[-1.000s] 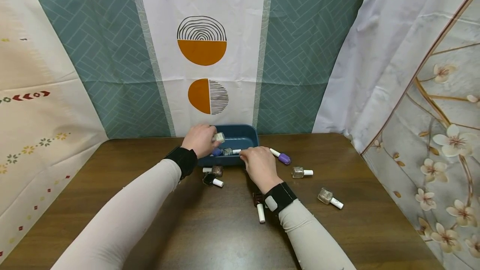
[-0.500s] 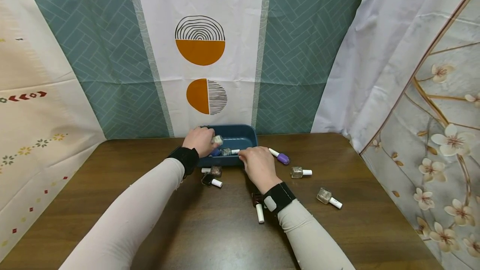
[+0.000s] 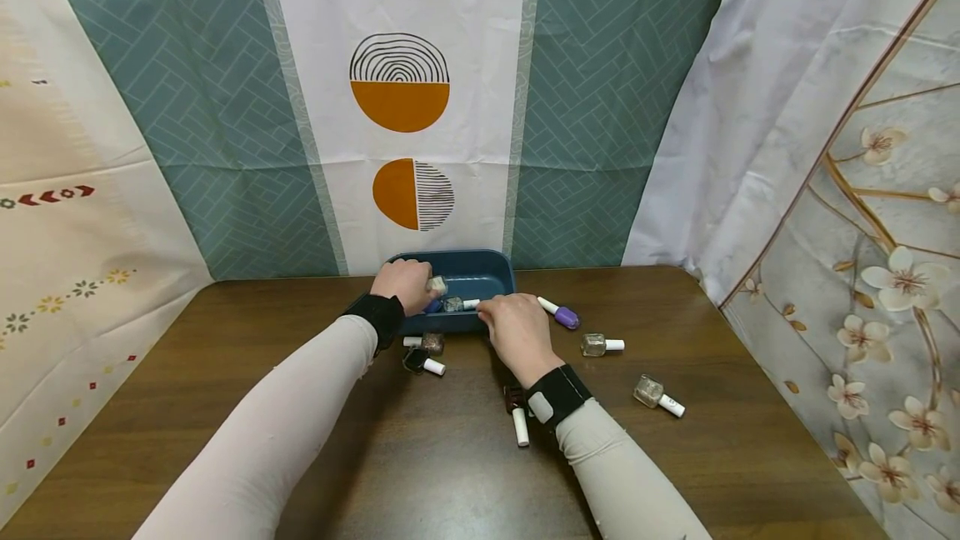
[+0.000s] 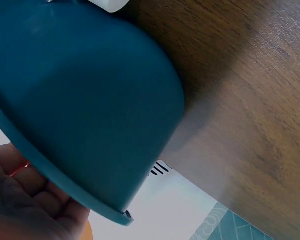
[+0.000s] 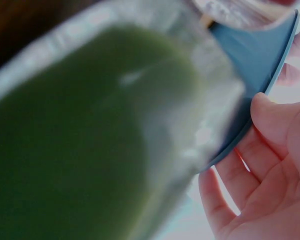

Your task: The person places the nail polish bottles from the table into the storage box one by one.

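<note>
In the head view, my left hand point(image 3: 405, 283) holds a nail polish bottle point(image 3: 437, 284) with pale glitter over the left part of a blue plastic bin point(image 3: 491, 273). The left wrist view shows that hand's curled fingers point(image 4: 32, 185) behind the bin's rim; the bottle is hidden there. My right hand point(image 3: 519, 332) grips the bin's front right rim. Its thumb lies over the edge and its fingers outside in the right wrist view. Inside the bin lie a blue bottle point(image 3: 432, 306) and a glittery bottle point(image 3: 453, 304) with a white cap.
Before the bin lie a brown glitter bottle point(image 3: 432, 343) and a black one point(image 3: 414, 359). A dark red bottle point(image 3: 514, 398) lies by the right wrist. To the right are purple point(image 3: 567, 317) and two clear glitter bottles point(image 3: 594, 345). A blurred green bottle point(image 5: 90, 135) fills the right wrist view.
My left hand has lowered slightly into the bin with the pale glitter bottle and moved a little to the right. The right hand stays on the rim.
</note>
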The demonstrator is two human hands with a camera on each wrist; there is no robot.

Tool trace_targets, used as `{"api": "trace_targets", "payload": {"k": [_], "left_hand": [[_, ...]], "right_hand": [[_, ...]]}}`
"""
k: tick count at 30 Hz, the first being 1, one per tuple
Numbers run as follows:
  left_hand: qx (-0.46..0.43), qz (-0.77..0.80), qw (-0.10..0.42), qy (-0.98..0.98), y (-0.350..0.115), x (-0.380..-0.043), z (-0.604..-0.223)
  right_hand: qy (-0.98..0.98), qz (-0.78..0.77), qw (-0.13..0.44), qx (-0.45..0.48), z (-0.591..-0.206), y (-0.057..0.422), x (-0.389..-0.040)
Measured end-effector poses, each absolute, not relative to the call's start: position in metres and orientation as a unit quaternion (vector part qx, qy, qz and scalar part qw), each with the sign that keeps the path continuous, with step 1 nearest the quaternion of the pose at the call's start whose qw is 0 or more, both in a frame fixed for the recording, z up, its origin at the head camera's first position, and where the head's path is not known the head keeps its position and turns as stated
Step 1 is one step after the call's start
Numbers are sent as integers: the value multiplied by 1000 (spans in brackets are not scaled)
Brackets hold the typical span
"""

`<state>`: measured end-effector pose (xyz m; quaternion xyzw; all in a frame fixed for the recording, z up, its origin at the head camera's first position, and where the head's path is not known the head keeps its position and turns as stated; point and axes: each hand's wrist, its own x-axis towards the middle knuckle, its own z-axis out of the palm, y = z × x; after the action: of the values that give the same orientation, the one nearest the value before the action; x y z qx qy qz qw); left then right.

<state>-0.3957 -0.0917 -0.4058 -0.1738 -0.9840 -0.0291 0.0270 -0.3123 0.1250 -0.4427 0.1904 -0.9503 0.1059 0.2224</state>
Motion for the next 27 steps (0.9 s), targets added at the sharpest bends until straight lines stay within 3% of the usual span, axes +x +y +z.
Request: {"api": "trace_targets", "payload": {"k": [27], "left_hand": [[-148, -1, -27, -989, -92, -404, -411]], "right_hand": [[-951, 114, 215, 189, -442, 125, -313]]}}
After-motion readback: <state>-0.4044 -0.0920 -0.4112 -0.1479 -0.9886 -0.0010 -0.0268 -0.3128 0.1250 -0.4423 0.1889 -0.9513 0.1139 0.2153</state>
